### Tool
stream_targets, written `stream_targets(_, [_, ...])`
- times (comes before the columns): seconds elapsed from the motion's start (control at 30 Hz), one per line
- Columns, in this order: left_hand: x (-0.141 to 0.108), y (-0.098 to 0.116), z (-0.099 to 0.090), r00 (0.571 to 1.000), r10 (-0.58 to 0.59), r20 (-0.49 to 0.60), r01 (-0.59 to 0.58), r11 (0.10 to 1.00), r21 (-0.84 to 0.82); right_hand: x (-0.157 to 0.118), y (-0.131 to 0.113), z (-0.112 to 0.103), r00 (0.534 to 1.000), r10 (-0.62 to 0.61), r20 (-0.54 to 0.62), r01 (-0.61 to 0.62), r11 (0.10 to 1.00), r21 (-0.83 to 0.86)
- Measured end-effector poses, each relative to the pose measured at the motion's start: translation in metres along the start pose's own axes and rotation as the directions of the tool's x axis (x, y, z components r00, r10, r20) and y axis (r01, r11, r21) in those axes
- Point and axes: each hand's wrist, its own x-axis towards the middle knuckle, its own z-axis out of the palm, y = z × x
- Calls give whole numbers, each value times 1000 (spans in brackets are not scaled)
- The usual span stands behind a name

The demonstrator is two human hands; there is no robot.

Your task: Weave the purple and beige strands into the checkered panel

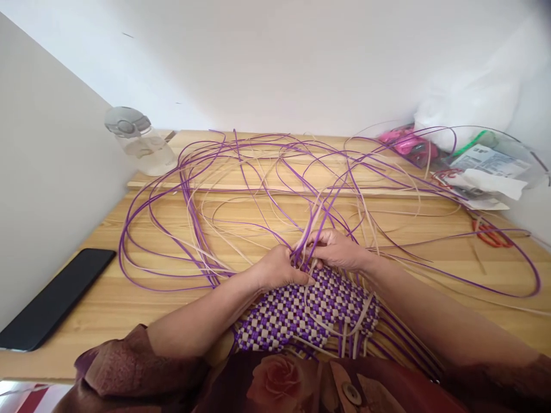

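A piece of purple and cream weaving (301, 310) in a checkered pattern lies at the table's near edge, against my shirt. Long loose purple strips (193, 215) and cream strips (365, 218) run out from it. My left hand (282, 268) is closed at the far edge of the weaving, its thumb pressed on the woven surface. Just beside it, my right hand (333, 249) pinches strips that stand up from that edge. One cream strip loops over the top of the weaving. The fingertips of both hands are partly hidden among the strips.
A black phone (58, 298) lies at the left. A clear bottle with a grey lid (142, 143) stands at the back left. Orange-handled scissors (493, 234), papers (491, 163), a pink item (407, 143) and a white bag (469, 109) are at the right. Walls border the table.
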Motion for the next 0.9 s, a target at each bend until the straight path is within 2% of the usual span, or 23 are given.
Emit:
stream_targets(0.07, [0, 0, 0, 1000, -11, -9, 11, 1000, 4, 4, 1, 0, 1000, -28, 4, 28, 999, -29])
stream_targets(0.2, [0, 0, -2, 999, -30, -46, 32, 998, 48, 13, -4, 6, 994, -82, -75, 80, 997, -24])
stream_targets(0.3, [1, 0, -1, 996, -46, -73, 50, 997, 51, 17, -12, 12, 991, -134, -11, 133, 987, -96])
stream_targets(0.37, [1, 0, -1, 995, -63, -81, 64, 998, 14, 18, -17, 15, 982, -189, -13, 183, 965, -187])
stream_targets(0.43, [1, 1, -1, 995, -71, -70, 71, 997, -5, 18, -18, 15, 970, -222, -101, 194, 953, -232])
stream_targets(0.5, [0, 2, 0, 996, -69, -56, 69, 998, -7, 15, -15, 10, 958, -183, -222, 136, 967, -214])
stream_targets(0.57, [0, 3, 0, 995, -81, -54, 81, 997, -8, 4, -8, 0, 939, -118, -322, 62, 982, -179])
stream_targets(0.63, [0, 4, 0, 992, -112, -55, 111, 993, -25, -16, -2, -11, 928, -38, -371, -13, 991, -133])
stream_targets(0.7, [0, 4, 1, 989, -137, -51, 134, 990, -50, -44, -1, -18, 943, 67, -326, -86, 995, -43])
stream_targets(0.77, [1, 2, 1, 987, -150, -54, 146, 987, -66, -69, -6, -18, 969, 135, -206, -131, 991, 34])
stream_targets(0.83, [2, 1, 2, 987, -149, -54, 144, 986, -82, -84, -15, -14, 985, 111, -128, -106, 993, 45])
stream_targets(0.9, [2, 0, 2, 990, -132, -46, 127, 987, -103, -84, -21, -10, 983, 43, -180, -46, 999, -11])
